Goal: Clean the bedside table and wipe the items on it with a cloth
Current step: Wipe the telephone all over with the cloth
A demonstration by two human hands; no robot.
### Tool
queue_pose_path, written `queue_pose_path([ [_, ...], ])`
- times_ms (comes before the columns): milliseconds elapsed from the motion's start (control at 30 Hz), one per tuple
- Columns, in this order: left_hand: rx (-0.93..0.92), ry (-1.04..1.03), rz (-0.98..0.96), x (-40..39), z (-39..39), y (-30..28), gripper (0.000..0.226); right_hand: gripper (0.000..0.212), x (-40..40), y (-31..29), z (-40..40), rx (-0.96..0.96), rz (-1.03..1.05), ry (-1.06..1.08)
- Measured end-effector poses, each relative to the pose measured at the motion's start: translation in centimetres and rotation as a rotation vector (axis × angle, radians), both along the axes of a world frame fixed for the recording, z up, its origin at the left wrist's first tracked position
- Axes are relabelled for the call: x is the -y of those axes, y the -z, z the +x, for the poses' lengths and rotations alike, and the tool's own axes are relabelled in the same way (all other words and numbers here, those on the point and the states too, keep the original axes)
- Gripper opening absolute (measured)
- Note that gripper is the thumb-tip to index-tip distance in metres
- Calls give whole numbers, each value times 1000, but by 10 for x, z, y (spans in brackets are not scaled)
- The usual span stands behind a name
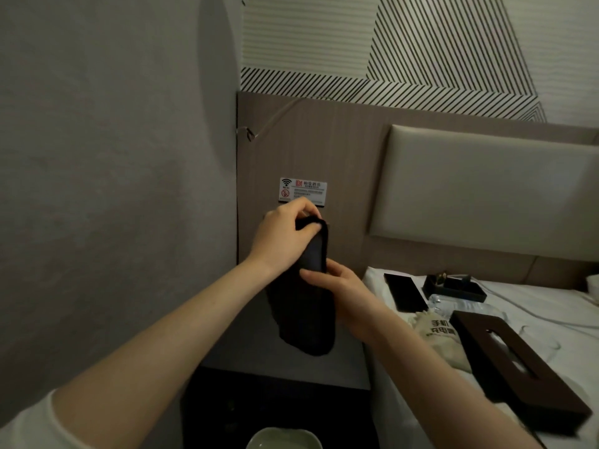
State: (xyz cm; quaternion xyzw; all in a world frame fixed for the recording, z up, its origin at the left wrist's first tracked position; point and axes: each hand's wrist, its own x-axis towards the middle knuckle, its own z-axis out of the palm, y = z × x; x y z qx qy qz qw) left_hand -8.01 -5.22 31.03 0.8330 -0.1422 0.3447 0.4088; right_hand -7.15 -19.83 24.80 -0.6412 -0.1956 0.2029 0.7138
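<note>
Taking the bedside table as the landmark: its grey top sits low in the middle of the view, against the grey wall on its left and the wood-grain panel behind it.

Above the table, the left hand is raised in front of the panel, its fingers and thumb curled over the top end of a dark slim object, with a dark cloth gathered under the same grip and hanging down toward the table top. In this dim light the object could be a phone or a remote; I cannot tell which.

Just right of that, still above the table, the right hand pinches the object's lower end, thumb in front and fingers behind.

On the panel above the hands is a small white sign with a wifi mark.

At the bottom edge, in front of the table, shows the rim of a pale bowl.

Right of the table lies the white bed, bearing a black flat device, a black tray, a printed cloth pouch and a dark brown tissue box.
</note>
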Motion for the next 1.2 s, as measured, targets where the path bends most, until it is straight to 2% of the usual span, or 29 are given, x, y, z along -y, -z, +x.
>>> queue_pose_path([
  [67, -6, -9, 45, -3, 3, 2, 12, 50, 1, -1, -1, -30, 3, -14],
  [133, -89, -35, -14, -9, 9, 4, 15, 39, 2, -2, -3, -67, 63, -38],
  [167, -154, -42, -130, -12, 10, 7, 17, 36, 2, -3, -3, -81, 106, -47],
  [200, -246, -16, -331, -15, 8, 13, 20, 33, 2, -4, -4, -88, 145, -53],
  [300, -686, 272, -1067, -19, -5, 41, 35, 31, 3, -9, -6, -84, 184, -46],
  [333, -796, 335, -1213, -17, -9, 53, 43, 33, 3, -11, -6, -88, 185, -37],
  [400, -882, 402, -1350, -11, -16, 74, 56, 37, 5, -12, -3, -96, 196, -14],
  [500, -929, 519, -1424, -5, -24, 90, 61, 39, 12, -12, 4, -105, 201, 2],
  [600, -1011, 728, -1394, -1, -32, 84, 74, 29, 23, -6, 12, -119, 59, 87],
  [667, -1016, 752, -1359, 12, -37, 74, 63, 23, 33, 0, 17, -126, -48, 164],
  [733, -1000, 714, -1349, 32, -39, 68, 52, 21, 49, 3, 21, -91, -144, 226],
  [867, -973, 636, -1429, 74, -38, 70, 45, 26, 108, 1, 22, -58, -282, 342],
  [933, -1029, 593, -1417, 95, -37, 80, 46, 23, 152, 6, 21, -41, -359, 406],
  [1067, -1238, 560, -1336, 148, -45, 109, 55, 18, 244, 28, 11, -64, -695, 468],
  [1200, -1315, 440, -1410, 209, -53, 141, 39, 14, 303, 57, -12, -191, -944, 426],
])
